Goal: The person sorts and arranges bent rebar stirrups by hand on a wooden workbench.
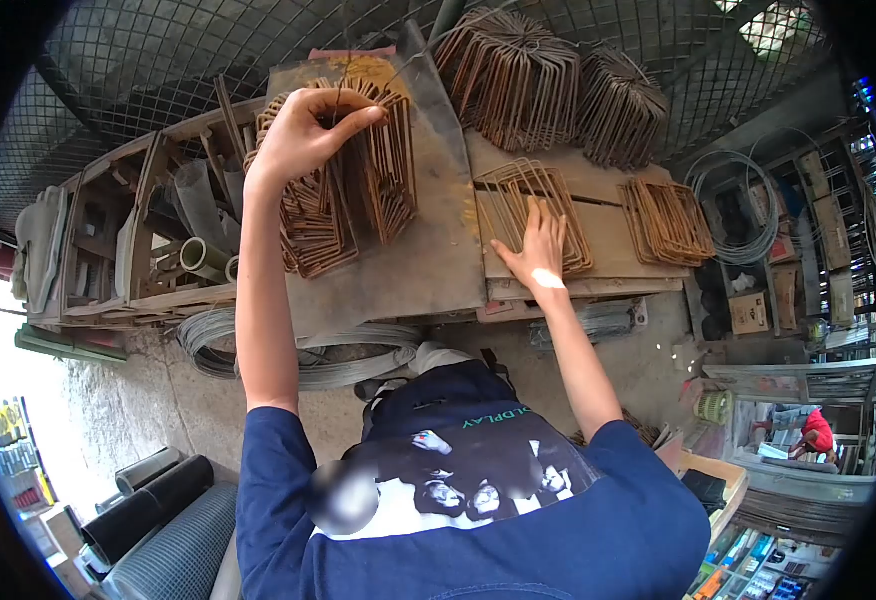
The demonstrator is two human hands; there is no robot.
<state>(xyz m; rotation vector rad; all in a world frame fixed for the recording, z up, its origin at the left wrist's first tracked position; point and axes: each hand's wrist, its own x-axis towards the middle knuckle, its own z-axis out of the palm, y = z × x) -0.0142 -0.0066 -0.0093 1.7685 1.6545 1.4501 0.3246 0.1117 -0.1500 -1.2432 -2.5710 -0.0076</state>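
My left hand is raised over a bundle of rusty bent-wire frames on the left of the bench, thumb and fingertips pinched together at its top; what they pinch is too small to make out. My right hand lies with fingers spread on a small stack of rectangular wire frames, on the flat boards of the bench. To the right of it sits another stack of rectangular frames. Two large bundles of bent frames stand behind, against the mesh.
A wooden rack with tubes is at the left. Coiled wire lies below the bench, and another coil hangs at the right. Rolls of mesh are at the lower left. A person in red is far right.
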